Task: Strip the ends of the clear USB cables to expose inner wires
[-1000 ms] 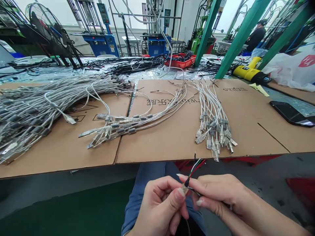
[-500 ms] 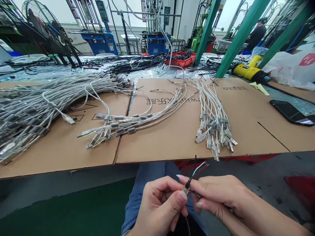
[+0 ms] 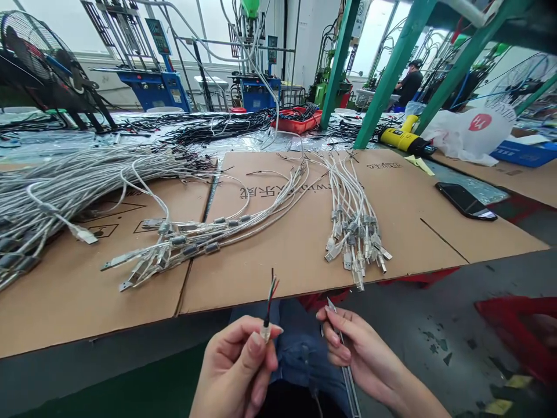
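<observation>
Close to my body, my left hand [image 3: 243,363] pinches a cable end [image 3: 265,332] between thumb and fingers. The end points upward, with a clear sleeve, a black collar and thin coloured wires [image 3: 272,293] fanned above it. Apart from it, on the right, my right hand [image 3: 354,354] is closed round a slim metal utility knife [image 3: 349,388], its pointed blade tip sticking up past the thumb. On the cardboard [image 3: 256,273] ahead lie a bundle of USB cables [image 3: 354,220] at right and a looser group of USB cables [image 3: 209,238] at centre left.
A big heap of similar cables [image 3: 87,180] covers the left side. A phone [image 3: 465,200], a yellow heat gun [image 3: 404,141] and a plastic bag [image 3: 465,133] lie at right. Behind are a red tray [image 3: 300,123], green posts [image 3: 387,75] and a fan [image 3: 39,64]. A person [image 3: 409,84] is far back.
My hands have come apart: the right has drawn away from the wires with the knife, the left has moved left with the cable end. The view has shifted right.
</observation>
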Available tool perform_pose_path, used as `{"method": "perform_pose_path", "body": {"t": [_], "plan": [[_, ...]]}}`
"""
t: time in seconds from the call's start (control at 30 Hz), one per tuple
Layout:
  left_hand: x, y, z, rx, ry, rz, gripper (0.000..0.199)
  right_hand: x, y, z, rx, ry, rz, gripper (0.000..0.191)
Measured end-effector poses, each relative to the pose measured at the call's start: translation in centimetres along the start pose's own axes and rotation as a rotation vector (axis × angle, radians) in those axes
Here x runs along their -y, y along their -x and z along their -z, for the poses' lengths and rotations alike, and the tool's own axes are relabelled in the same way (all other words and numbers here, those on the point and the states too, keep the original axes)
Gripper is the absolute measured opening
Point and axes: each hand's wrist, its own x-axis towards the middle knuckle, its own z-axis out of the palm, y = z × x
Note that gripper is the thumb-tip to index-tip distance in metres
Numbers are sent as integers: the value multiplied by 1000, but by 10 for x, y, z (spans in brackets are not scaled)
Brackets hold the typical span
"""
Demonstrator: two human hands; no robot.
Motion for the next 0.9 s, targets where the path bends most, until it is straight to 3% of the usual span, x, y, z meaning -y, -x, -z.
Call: {"method": "perform_pose_path", "body": {"t": [0.07, 0.2, 0.3, 0.37, 0.43, 0.6, 0.9], "plan": [[5, -3, -3, 36, -1, 15, 32, 6, 10, 0, 37, 65, 7, 38], [16, -10, -5, 233, 54, 61, 24, 29, 30, -9, 188, 260, 61, 42], [24, -12, -4, 332, 112, 73, 17, 49, 39, -25, 351, 676, 191, 40], [27, -11, -2, 367, 127, 67, 15, 60, 42, -37, 393, 993, 343, 32], [29, -10, -2, 374, 142, 59, 13, 66, 44, -46, 412, 1146, 459, 30], [30, -7, -1, 370, 170, 40, 9, 67, 43, -50, 458, 1216, 655, 34], [26, -5, -2, 328, 76, -14, 2, 65, 44, -45, 427, 1404, 620, 30]]}}
